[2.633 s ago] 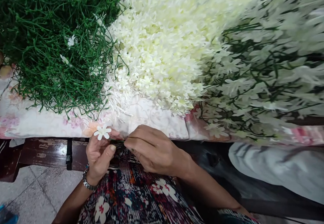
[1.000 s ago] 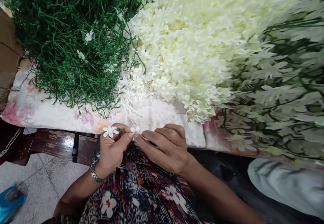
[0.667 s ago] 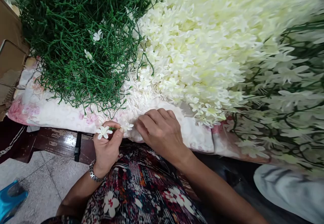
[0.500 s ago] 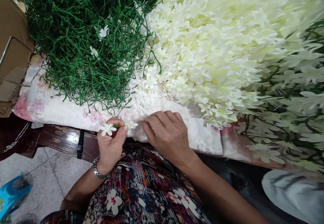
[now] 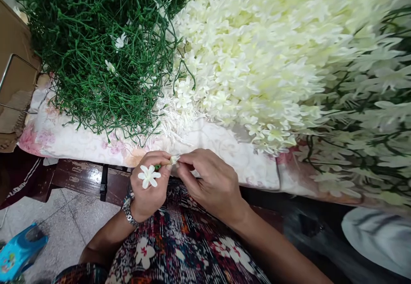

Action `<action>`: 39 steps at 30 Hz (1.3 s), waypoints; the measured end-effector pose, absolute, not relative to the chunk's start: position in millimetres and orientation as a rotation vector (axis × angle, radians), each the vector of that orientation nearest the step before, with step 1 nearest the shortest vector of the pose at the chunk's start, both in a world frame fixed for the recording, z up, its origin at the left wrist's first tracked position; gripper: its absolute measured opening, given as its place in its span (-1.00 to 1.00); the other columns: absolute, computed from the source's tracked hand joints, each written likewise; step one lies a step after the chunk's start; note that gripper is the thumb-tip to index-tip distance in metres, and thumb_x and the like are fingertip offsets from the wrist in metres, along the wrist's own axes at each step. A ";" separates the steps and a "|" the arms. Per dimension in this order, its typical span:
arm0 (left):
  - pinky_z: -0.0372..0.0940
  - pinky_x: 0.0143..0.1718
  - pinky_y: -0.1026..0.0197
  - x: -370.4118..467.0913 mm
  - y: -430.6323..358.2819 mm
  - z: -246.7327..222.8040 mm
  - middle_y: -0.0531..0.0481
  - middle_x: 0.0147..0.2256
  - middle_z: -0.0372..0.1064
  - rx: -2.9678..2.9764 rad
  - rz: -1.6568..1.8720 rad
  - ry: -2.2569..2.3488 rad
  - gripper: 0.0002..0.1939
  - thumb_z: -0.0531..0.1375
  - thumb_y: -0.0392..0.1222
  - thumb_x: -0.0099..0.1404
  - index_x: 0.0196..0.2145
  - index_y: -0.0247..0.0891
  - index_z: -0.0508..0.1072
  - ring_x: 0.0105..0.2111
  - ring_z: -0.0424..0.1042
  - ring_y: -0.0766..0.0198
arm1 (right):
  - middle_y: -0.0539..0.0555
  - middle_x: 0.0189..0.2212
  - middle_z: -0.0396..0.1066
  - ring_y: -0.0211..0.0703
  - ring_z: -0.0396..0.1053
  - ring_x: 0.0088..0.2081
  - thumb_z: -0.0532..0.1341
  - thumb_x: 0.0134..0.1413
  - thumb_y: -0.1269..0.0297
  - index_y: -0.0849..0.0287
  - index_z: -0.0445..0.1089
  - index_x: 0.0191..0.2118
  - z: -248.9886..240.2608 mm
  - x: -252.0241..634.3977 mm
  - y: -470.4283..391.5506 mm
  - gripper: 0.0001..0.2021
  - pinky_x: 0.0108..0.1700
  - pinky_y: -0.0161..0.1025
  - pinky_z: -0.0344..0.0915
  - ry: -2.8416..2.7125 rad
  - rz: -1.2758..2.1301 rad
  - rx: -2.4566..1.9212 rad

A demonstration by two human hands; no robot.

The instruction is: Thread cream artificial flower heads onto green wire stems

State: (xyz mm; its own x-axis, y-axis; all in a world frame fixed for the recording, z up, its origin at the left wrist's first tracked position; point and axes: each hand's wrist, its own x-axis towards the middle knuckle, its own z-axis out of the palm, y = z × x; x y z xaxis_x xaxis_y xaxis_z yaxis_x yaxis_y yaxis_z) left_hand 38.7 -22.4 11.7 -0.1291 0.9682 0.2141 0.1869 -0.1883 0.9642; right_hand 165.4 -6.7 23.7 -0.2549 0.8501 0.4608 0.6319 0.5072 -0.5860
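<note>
Head view: my left hand [image 5: 153,197], thumb and forefinger pinched, holds an artificial white blossom [image 5: 174,160] between both hands; my right hand [image 5: 213,184], fingers nearly closed, meets it from the right, grip unclear

Wears a dark, soft cloth garment [image 5: 189,239] printed with thin white streaks and irregular patches of maroon, orange and blue. Displays large white printed flowers [image 5: 144,253] with red centres across the front. Has a dark patterned sleeve [image 5: 83,274] at the left arm [image 5: 107,236] and a silver metal link band [image 5: 129,212] around the left wrist [image 5: 139,212].
</note>
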 end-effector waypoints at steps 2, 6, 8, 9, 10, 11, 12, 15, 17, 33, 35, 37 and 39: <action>0.26 -0.21 0.22 38.3 -22.8 12.5 -0.04 -0.36 0.35 1.542 1.378 1.329 -0.90 0.14 -0.43 0.10 -0.40 -0.30 0.37 -0.30 0.35 0.31 | 0.03 -0.59 0.31 -0.29 0.26 -0.48 0.09 -0.04 0.49 0.23 0.27 -0.43 21.9 166.0 -7.1 -0.94 -0.43 -0.32 0.22 -1.981 0.358 -1.215; 0.27 -0.25 0.24 35.3 -22.8 11.9 -0.05 -0.36 0.36 1.724 1.311 1.305 -0.87 0.13 -0.45 0.09 -0.38 -0.31 0.37 -0.31 0.35 0.32 | 0.03 -0.58 0.31 -0.31 0.26 -0.49 0.09 -0.05 0.50 0.23 0.27 -0.42 21.4 168.0 -8.9 -0.93 -0.44 -0.32 0.23 -1.947 0.404 -1.208; 0.28 -0.27 0.25 33.3 -22.6 12.0 -0.05 -0.36 0.37 1.790 1.274 1.283 -0.85 0.12 -0.46 0.09 -0.36 -0.31 0.36 -0.31 0.36 0.31 | 0.04 -0.57 0.31 -0.30 0.26 -0.49 0.10 -0.06 0.51 0.24 0.27 -0.41 21.0 169.2 -9.9 -0.93 -0.44 -0.32 0.23 -1.937 0.420 -1.195; 0.28 -0.28 0.25 32.4 -22.5 12.4 -0.06 -0.35 0.37 1.809 1.261 1.271 -0.85 0.12 -0.46 0.09 -0.36 -0.30 0.36 -0.31 0.36 0.31 | 0.04 -0.57 0.31 -0.30 0.26 -0.48 0.10 -0.07 0.52 0.25 0.27 -0.41 20.6 169.9 -10.3 -0.92 -0.44 -0.32 0.23 -1.932 0.430 -1.184; 0.28 -0.28 0.24 31.7 -22.3 12.9 -0.06 -0.35 0.38 1.819 1.245 1.257 -0.85 0.12 -0.45 0.09 -0.36 -0.30 0.36 -0.31 0.36 0.31 | 0.05 -0.57 0.31 -0.29 0.26 -0.48 0.11 -0.08 0.54 0.26 0.27 -0.40 20.2 170.7 -10.9 -0.92 -0.44 -0.32 0.24 -1.927 0.446 -1.171; 0.29 -0.28 0.24 31.2 -22.2 13.5 -0.06 -0.35 0.38 1.822 1.229 1.237 -0.85 0.12 -0.45 0.09 -0.36 -0.30 0.36 -0.31 0.36 0.31 | 0.06 -0.57 0.31 -0.29 0.27 -0.48 0.11 -0.09 0.54 0.27 0.27 -0.40 19.7 171.5 -11.5 -0.91 -0.44 -0.31 0.24 -1.919 0.469 -1.156; 0.29 -0.28 0.24 30.8 -22.2 14.0 -0.06 -0.35 0.39 1.814 1.222 1.216 -0.86 0.12 -0.44 0.09 -0.36 -0.29 0.36 -0.32 0.36 0.31 | 0.06 -0.56 0.31 -0.28 0.27 -0.47 0.12 -0.09 0.55 0.27 0.27 -0.39 19.2 172.3 -12.1 -0.90 -0.43 -0.31 0.25 -1.909 0.496 -1.140; 0.28 -0.27 0.24 31.1 -23.4 13.2 -0.07 -0.35 0.39 1.695 1.245 1.180 -0.88 0.10 -0.41 0.13 -0.36 -0.28 0.38 -0.31 0.37 0.31 | 0.07 -0.52 0.32 -0.28 0.26 -0.45 0.12 -0.10 0.56 0.27 0.27 -0.34 17.6 174.1 -14.2 -0.86 -0.41 -0.30 0.27 -1.888 0.564 -1.097; 0.29 -0.29 0.24 31.9 -25.0 11.1 -0.07 -0.37 0.39 1.532 1.254 1.213 -0.89 0.08 -0.36 0.16 -0.35 -0.28 0.38 -0.34 0.37 0.31 | 0.07 -0.50 0.32 -0.29 0.26 -0.44 0.11 -0.10 0.57 0.26 0.26 -0.32 16.2 174.6 -15.5 -0.83 -0.41 -0.29 0.27 -1.885 0.584 -1.089; 0.19 -0.37 0.32 35.8 -23.3 2.9 0.02 -0.47 0.30 1.221 1.230 1.121 -0.96 0.12 -0.34 0.14 -0.42 -0.32 0.37 -0.43 0.28 0.38 | 0.06 -0.48 0.32 -0.28 0.26 -0.42 0.11 -0.06 0.52 0.22 0.23 -0.28 11.3 171.0 -19.2 -0.83 -0.40 -0.29 0.27 -1.905 0.541 -1.111; 0.19 -0.37 0.32 36.5 -24.6 2.1 0.03 -0.48 0.29 1.192 1.237 1.119 -0.97 0.12 -0.33 0.14 -0.42 -0.31 0.37 -0.44 0.27 0.38 | 0.06 -0.48 0.33 -0.28 0.27 -0.42 0.11 -0.06 0.52 0.22 0.24 -0.28 11.0 171.9 -19.9 -0.83 -0.39 -0.29 0.28 -1.896 0.575 -1.117; 0.18 -0.37 0.32 37.1 -25.6 2.5 0.03 -0.48 0.29 1.210 1.236 1.127 -0.97 0.13 -0.33 0.14 -0.43 -0.31 0.37 -0.44 0.27 0.38 | 0.06 -0.49 0.33 -0.27 0.28 -0.42 0.11 -0.08 0.54 0.22 0.25 -0.30 10.3 172.3 -20.5 -0.83 -0.39 -0.29 0.28 -1.882 0.582 -1.120; 0.19 -0.38 0.32 37.6 -25.8 3.9 0.03 -0.49 0.29 1.251 1.236 1.146 -0.97 0.12 -0.32 0.15 -0.43 -0.31 0.36 -0.45 0.28 0.38 | 0.05 -0.50 0.33 -0.27 0.27 -0.43 0.11 -0.09 0.54 0.22 0.25 -0.31 9.2 172.3 -21.0 -0.83 -0.40 -0.28 0.27 -1.869 0.576 -1.116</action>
State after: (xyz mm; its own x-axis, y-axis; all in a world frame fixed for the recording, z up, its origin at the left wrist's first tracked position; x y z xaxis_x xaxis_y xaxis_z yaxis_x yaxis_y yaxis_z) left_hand 37.6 -25.8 3.9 0.0304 0.9979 0.0564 -0.0195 -0.0559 0.9982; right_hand 172.3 -21.0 9.2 -0.2292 0.8691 0.4383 0.4715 0.4931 -0.7311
